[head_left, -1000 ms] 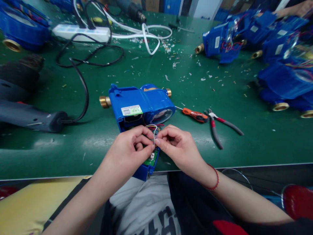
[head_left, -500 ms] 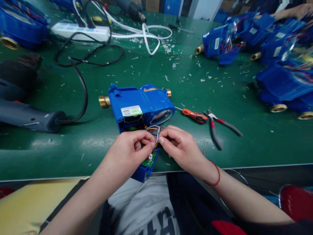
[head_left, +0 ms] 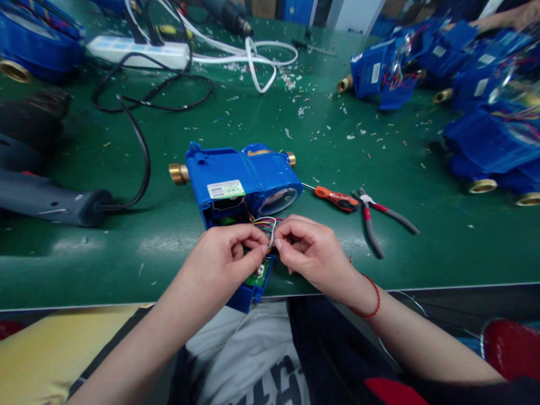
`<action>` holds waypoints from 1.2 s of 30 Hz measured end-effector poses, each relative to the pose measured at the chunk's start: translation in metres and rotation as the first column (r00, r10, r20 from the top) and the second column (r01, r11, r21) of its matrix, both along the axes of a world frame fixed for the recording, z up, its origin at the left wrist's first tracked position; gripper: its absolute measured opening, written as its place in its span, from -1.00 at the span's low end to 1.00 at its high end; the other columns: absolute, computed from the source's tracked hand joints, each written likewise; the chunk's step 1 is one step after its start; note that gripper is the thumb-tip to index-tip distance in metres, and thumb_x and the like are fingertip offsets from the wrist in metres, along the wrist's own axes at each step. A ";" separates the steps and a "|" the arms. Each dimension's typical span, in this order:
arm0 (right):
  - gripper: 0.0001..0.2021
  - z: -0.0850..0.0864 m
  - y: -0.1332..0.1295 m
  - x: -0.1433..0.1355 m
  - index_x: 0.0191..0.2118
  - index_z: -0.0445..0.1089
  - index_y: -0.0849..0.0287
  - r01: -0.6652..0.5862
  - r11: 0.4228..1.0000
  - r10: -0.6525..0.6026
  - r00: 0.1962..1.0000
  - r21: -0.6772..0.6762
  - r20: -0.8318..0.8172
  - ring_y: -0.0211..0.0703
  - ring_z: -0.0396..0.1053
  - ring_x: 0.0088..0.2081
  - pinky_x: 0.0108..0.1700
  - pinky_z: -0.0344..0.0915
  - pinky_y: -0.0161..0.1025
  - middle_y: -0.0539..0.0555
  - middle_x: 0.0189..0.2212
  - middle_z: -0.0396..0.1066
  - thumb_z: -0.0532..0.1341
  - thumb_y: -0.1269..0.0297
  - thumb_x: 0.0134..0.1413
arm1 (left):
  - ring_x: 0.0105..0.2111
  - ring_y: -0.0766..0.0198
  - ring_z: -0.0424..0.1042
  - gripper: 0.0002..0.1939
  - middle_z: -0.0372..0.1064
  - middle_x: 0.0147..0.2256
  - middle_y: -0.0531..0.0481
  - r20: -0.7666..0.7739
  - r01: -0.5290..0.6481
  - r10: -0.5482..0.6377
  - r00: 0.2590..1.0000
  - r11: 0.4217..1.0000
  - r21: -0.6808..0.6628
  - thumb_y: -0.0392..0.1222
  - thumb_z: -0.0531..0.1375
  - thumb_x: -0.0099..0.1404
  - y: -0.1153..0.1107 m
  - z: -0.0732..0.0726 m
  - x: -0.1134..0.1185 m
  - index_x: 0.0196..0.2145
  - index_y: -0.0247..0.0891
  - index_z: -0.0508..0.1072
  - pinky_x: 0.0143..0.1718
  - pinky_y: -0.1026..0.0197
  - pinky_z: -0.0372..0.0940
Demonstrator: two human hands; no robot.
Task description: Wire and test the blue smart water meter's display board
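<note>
A blue water meter [head_left: 236, 169] with brass threaded ends lies before me, its dial facing toward me and its housing open at the front. Thin coloured wires [head_left: 266, 223] run out of the housing to a green circuit board [head_left: 260, 272] in a blue cover [head_left: 244, 298] by the table edge. My left hand [head_left: 236, 250] pinches the wires between thumb and fingertips. Close against it, my right hand [head_left: 310, 250] also has thumb and forefinger closed at the same bundle. The fingers hide the exact spot where they grip.
Right of the meter lie an orange screwdriver [head_left: 336, 199] and red-grey pliers [head_left: 373, 216]. A heat gun [head_left: 54, 197] with a black cord rests left; a white power strip [head_left: 139, 53] is behind. More blue meters [head_left: 498, 138] crowd the right side, where another person's hand [head_left: 523, 17] shows.
Both hands hold nearly the same pose at the wires. My right fingers have shifted very slightly; the meter stays in place.
</note>
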State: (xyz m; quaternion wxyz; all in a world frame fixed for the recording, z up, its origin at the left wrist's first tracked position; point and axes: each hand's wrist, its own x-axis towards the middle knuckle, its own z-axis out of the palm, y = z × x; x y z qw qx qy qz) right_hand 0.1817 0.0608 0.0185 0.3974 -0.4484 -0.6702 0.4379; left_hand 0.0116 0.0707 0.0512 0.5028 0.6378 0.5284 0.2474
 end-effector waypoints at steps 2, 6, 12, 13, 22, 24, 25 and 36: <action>-0.89 0.000 0.000 0.000 -0.43 0.33 0.24 0.002 1.000 -0.002 1.000 0.002 0.006 -0.42 0.18 -0.51 -0.51 0.14 -0.43 -0.03 -0.47 0.24 0.13 0.49 0.07 | -0.64 0.45 0.17 -0.87 0.37 -0.62 0.11 -0.025 -0.002 0.002 1.000 1.000 0.004 -0.27 0.19 0.09 0.000 0.000 0.000 -0.48 -0.32 0.54 -0.64 0.40 0.01; -0.89 -0.001 0.001 -0.001 -0.47 0.32 0.24 0.025 0.996 -0.030 0.998 0.091 0.051 -0.42 0.16 -0.52 -0.54 0.08 -0.45 -0.04 -0.50 0.24 0.13 0.51 0.03 | -0.67 0.45 0.11 -0.83 0.36 -0.64 0.09 -0.090 -0.013 0.016 0.996 0.999 0.032 -0.23 0.18 0.07 0.000 -0.003 0.001 -0.45 -0.33 0.57 -0.65 0.38 -0.03; -0.88 0.000 0.004 -0.001 -0.48 0.32 0.23 0.052 0.980 -0.067 0.995 0.194 0.073 -0.39 0.20 -0.49 -0.53 0.09 -0.44 -0.03 -0.50 0.26 0.12 0.54 -0.01 | -0.68 0.46 0.06 -0.83 0.28 -0.68 0.13 -0.120 -0.014 0.020 0.993 0.998 0.057 -0.23 0.17 0.06 -0.001 -0.005 0.001 -0.49 -0.32 0.56 -0.66 0.38 -0.06; -0.87 0.000 0.004 0.000 -0.48 0.33 0.24 0.056 0.979 -0.072 0.995 0.198 0.070 -0.39 0.20 -0.49 -0.52 0.09 -0.44 -0.03 -0.50 0.26 0.12 0.54 0.00 | -0.68 0.46 0.07 -0.83 0.29 -0.67 0.13 -0.121 -0.013 0.019 0.992 0.998 0.053 -0.23 0.17 0.07 -0.001 -0.004 0.001 -0.49 -0.32 0.56 -0.66 0.38 -0.06; -0.84 -0.003 -0.004 -0.001 -0.42 0.37 0.23 0.090 0.990 -0.095 0.994 0.106 0.047 -0.35 0.24 -0.44 -0.42 0.16 -0.37 -0.02 -0.47 0.30 0.23 0.31 0.18 | -0.65 0.42 0.16 -0.86 0.28 -0.65 0.15 -0.177 0.032 -0.023 0.984 0.998 0.045 -0.19 0.16 0.13 0.000 -0.001 0.002 -0.48 -0.28 0.48 -0.62 0.35 0.02; -0.88 -0.006 -0.006 -0.004 -0.40 0.37 0.22 0.090 0.988 -0.101 0.992 0.127 0.078 -0.35 0.23 -0.44 -0.42 0.14 -0.37 -0.02 -0.47 0.30 0.25 0.35 0.16 | -0.64 0.38 0.21 -0.84 0.30 -0.64 0.13 -0.203 0.023 -0.015 0.979 0.999 0.037 -0.17 0.14 0.15 -0.001 -0.003 0.002 -0.46 -0.27 0.48 -0.60 0.33 0.05; -0.87 -0.007 -0.006 -0.005 -0.41 0.36 0.22 0.094 0.985 -0.108 0.990 0.143 0.091 -0.34 0.23 -0.43 -0.41 0.14 -0.37 -0.03 -0.47 0.30 0.24 0.38 0.17 | -0.63 0.37 0.24 -0.83 0.32 -0.62 0.12 -0.210 0.020 -0.013 0.978 0.999 0.030 -0.15 0.14 0.16 -0.001 -0.004 0.002 -0.45 -0.26 0.48 -0.59 0.32 0.07; -0.73 -0.007 -0.008 -0.007 -0.47 0.15 0.17 0.109 0.992 -0.117 0.982 0.060 0.147 -0.29 0.10 -0.49 -0.39 0.05 -0.31 -0.05 -0.57 0.14 0.02 0.37 0.31 | -0.57 0.33 0.27 -0.88 0.27 -0.57 0.14 -0.120 0.007 -0.003 0.993 0.999 0.035 -0.17 0.09 0.18 -0.004 -0.007 0.003 -0.45 -0.21 0.37 -0.53 0.26 0.14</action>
